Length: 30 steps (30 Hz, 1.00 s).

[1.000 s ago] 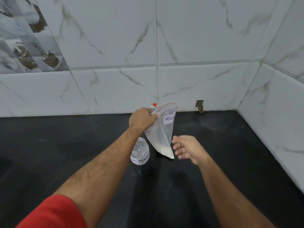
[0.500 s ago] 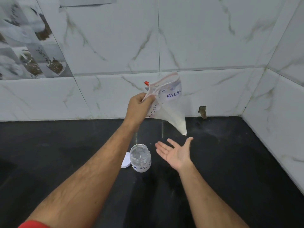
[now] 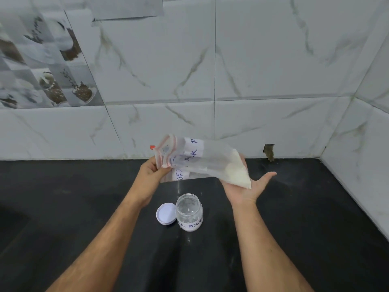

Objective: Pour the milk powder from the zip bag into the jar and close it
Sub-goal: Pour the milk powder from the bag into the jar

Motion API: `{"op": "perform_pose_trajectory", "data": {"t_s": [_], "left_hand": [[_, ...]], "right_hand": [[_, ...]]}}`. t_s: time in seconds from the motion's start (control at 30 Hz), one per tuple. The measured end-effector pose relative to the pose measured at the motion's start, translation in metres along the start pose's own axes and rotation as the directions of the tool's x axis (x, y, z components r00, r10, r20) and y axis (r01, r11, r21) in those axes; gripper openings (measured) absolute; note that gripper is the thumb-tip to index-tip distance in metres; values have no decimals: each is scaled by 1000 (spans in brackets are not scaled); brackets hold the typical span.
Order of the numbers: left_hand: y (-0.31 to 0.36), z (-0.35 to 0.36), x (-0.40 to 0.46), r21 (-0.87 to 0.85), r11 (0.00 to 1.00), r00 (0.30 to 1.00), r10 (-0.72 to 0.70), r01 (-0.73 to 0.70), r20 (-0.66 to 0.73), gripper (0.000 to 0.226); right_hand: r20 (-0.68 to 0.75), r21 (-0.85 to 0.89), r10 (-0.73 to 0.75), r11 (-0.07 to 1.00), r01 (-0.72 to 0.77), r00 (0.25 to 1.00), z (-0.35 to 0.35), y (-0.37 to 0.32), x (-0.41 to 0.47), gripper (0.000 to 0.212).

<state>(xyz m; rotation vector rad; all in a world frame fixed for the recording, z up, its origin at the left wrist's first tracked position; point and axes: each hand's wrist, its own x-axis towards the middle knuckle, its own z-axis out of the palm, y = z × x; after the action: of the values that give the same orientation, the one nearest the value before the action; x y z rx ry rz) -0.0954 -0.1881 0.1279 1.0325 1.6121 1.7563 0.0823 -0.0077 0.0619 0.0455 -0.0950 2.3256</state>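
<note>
Above the black counter (image 3: 315, 218), my left hand (image 3: 150, 172) pinches the zip bag (image 3: 202, 163) at its seal, my open right palm (image 3: 246, 186) cradling its powder-filled corner, over the uncapped jar (image 3: 189, 211) beside its lid (image 3: 166, 213).

The clear plastic zip bag (image 3: 202, 163) covers the fingers of the open right hand (image 3: 248, 186). The clear jar's handwritten white label (image 3: 190, 225) shows only partly. Both forearms are cut off by the bottom edge.

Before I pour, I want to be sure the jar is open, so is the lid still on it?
No, the white lid lies upturned on the black counter just left of the open jar.
</note>
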Motion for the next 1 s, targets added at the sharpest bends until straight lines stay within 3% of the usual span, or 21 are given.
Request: {"op": "perform_pose_trajectory", "data": {"t_s": [0.13,0.27,0.4,0.47,0.57,0.7,0.87,0.93,1.0], "left_hand": [[0,-4,4,18,1000,999,7,-7,36,22],[3,-11,9,34,999,1000,15,-15,8,27],[4,-7,11,20,999,999,37,-37,-23,32],[2,-11,15,13,999,999,45,-44,-19,31],[5,-11,17,35,998,999,51,-51,-9,24],[13,-6,10,52,995,996,90,-90,5,44],[10,-10,13,29,994,994,109,-108,-18,35],[5,-13,13,-1,994,993,113,-113,-38,17],[2,-13,11,-43,992,991,112,-115,-76,19]], "right_hand": [[23,-29,25,999,-24,999,1,0,-4,110],[49,-259,55,965,-40,997,1,-5,-5,99],[-95,-490,77,864,-114,992,3,-5,-2,71],[-143,-546,119,818,-179,983,11,-11,1,68],[-121,-676,40,729,-111,992,22,-21,11,54],[-45,-839,-27,544,-23,999,35,-27,17,29],[18,-913,-48,407,36,999,47,-25,14,26],[34,-921,-82,384,63,996,53,-24,14,22],[51,-923,-83,377,79,995,59,-24,14,17]]}}
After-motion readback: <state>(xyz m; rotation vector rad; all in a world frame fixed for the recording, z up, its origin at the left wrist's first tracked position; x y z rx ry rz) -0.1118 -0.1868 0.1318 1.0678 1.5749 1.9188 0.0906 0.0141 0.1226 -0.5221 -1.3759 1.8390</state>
